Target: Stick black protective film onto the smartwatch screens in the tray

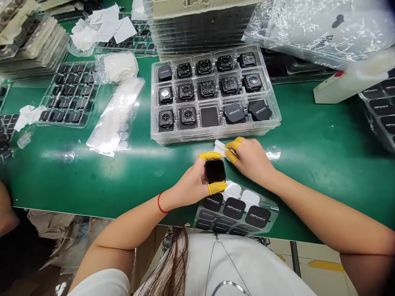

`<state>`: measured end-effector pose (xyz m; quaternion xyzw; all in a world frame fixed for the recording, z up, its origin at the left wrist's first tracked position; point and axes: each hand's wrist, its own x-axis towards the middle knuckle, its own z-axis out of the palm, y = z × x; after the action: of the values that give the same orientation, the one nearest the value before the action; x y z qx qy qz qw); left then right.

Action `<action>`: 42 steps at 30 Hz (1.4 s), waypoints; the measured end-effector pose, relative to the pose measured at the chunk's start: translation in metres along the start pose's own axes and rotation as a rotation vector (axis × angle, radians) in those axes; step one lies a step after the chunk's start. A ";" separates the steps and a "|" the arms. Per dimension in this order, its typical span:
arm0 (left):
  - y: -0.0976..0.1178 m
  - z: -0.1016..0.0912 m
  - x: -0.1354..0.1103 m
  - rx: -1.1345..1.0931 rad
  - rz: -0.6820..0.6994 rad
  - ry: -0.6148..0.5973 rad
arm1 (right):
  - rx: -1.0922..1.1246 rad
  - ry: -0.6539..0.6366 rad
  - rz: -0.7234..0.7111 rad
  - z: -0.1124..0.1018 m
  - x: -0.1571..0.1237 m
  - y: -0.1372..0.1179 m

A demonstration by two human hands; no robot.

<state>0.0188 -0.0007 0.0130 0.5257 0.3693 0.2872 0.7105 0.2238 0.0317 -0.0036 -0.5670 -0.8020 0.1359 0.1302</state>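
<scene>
My left hand (197, 176), in yellow finger cots, grips a black smartwatch body (215, 170) by its edges, dark screen facing up. Close beside it, my right hand (243, 154) pinches a crumpled white wipe (219, 147) between cotted fingers. Below the watch lies a clear sheet of black HiFuture stickers (234, 208), its near part hanging over the table edge. Just beyond my hands stands a clear plastic tray (216, 130) of watch bodies, mostly back side up. Several carry black labels, and one front-row compartment (210, 116) holds no watch.
A sheet of round clear stickers (114, 119) lies left of the tray. Farther left are another watch tray (66, 94) and stacked trays (33, 45). Tall stacked trays (197, 28) stand behind. At right are a white bottle (339, 84) and plastic bags (321, 28).
</scene>
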 end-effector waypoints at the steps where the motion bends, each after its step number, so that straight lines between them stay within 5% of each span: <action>1: -0.001 -0.001 0.001 0.001 -0.004 0.008 | 0.059 0.039 -0.012 -0.006 -0.001 -0.004; 8: -0.008 -0.005 0.003 0.283 0.109 -0.026 | 0.292 0.226 -0.518 -0.023 -0.023 -0.033; 15: -0.012 -0.003 0.003 0.312 0.138 0.006 | 0.216 0.256 -0.487 -0.014 -0.020 -0.034; 20: -0.011 0.002 0.000 0.201 0.064 0.121 | 0.249 0.252 -0.056 -0.015 -0.011 -0.014; 23: -0.011 0.001 -0.003 0.248 0.245 0.216 | 0.429 0.093 0.086 -0.022 -0.010 -0.003; 27: -0.015 -0.004 -0.003 0.312 0.407 0.205 | 0.607 -0.240 0.088 -0.035 -0.012 -0.005; 30: -0.020 -0.006 -0.001 0.355 0.444 0.185 | 0.580 -0.298 0.030 -0.042 -0.011 -0.008; 36: -0.022 -0.003 0.000 0.311 0.464 0.174 | 0.454 -0.084 -0.147 -0.031 -0.014 -0.016; 42: 0.003 -0.005 0.008 -0.205 0.002 0.272 | 0.360 0.260 -0.401 -0.026 -0.029 -0.030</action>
<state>0.0189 0.0093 0.0128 0.4069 0.4304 0.3925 0.7037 0.2165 -0.0030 0.0299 -0.3777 -0.8376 0.1737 0.3544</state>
